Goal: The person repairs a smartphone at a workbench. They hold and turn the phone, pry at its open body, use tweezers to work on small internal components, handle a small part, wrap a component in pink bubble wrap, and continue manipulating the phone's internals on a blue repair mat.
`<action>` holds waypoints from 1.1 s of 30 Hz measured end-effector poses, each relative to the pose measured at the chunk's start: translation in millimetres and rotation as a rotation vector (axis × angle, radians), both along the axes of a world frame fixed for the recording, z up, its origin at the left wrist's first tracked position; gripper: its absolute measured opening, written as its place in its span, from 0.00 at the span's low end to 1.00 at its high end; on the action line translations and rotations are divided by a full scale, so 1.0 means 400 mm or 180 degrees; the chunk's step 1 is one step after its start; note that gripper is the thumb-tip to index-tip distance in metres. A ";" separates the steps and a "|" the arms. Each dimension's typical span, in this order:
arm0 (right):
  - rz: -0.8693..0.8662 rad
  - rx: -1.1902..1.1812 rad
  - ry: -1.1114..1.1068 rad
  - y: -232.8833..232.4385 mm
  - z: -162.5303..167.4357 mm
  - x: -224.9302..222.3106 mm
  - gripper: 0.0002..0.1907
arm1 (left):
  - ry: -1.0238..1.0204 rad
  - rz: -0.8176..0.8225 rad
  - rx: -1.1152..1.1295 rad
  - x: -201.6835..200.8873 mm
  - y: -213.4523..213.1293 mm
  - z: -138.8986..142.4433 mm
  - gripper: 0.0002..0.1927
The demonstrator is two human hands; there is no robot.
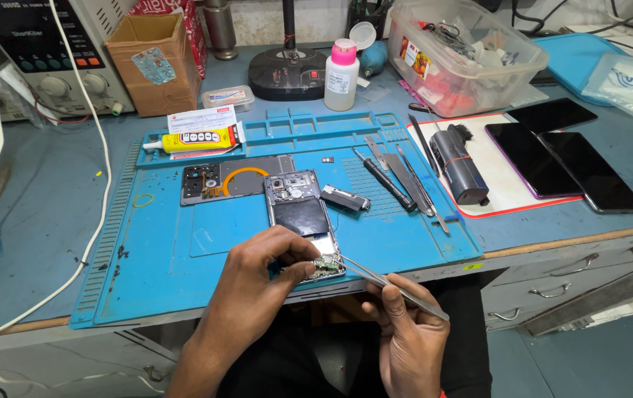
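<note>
My left hand [272, 258] pinches the lower edge of the opened phone [303, 221], pressing it onto the blue mat [169, 243] near the table's front edge. My right hand [405, 324] grips metal tweezers [386, 280], tips touching the small board at the phone's bottom end.

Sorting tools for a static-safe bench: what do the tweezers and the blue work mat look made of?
The tweezers in the right hand look like bare brushed steel: thin, grey, faintly shiny. The blue mat looks like matte silicone or rubber, with moulded ridges and trays, though that is uncertain.
</note>
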State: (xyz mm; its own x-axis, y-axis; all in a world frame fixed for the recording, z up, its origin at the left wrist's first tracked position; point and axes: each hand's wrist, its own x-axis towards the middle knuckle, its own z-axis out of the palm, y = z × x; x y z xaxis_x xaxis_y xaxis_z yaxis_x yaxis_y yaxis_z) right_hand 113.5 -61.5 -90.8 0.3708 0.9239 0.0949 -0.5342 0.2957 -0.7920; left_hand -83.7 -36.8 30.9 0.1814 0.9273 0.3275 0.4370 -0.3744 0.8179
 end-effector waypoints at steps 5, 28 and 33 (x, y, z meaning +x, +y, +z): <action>0.0050 -0.0201 0.0016 0.006 -0.007 0.011 0.12 | -0.0007 -0.0009 -0.0004 0.000 0.000 0.000 0.09; 0.0085 0.0033 -0.0246 0.004 0.024 0.014 0.13 | -0.0009 -0.0032 0.0119 -0.002 -0.004 -0.001 0.08; -0.0036 0.0132 -0.0327 0.009 0.025 0.014 0.13 | -0.0004 -0.0018 0.0100 0.000 -0.004 -0.002 0.08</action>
State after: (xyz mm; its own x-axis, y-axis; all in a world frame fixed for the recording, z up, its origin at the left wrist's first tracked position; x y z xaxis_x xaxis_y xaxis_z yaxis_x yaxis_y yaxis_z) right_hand 119.0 -57.8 -80.6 0.3674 0.9142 0.1709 -0.4474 0.3348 -0.8293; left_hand -83.8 -38.4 30.2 0.1862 0.9155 0.3567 0.4338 -0.4023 0.8062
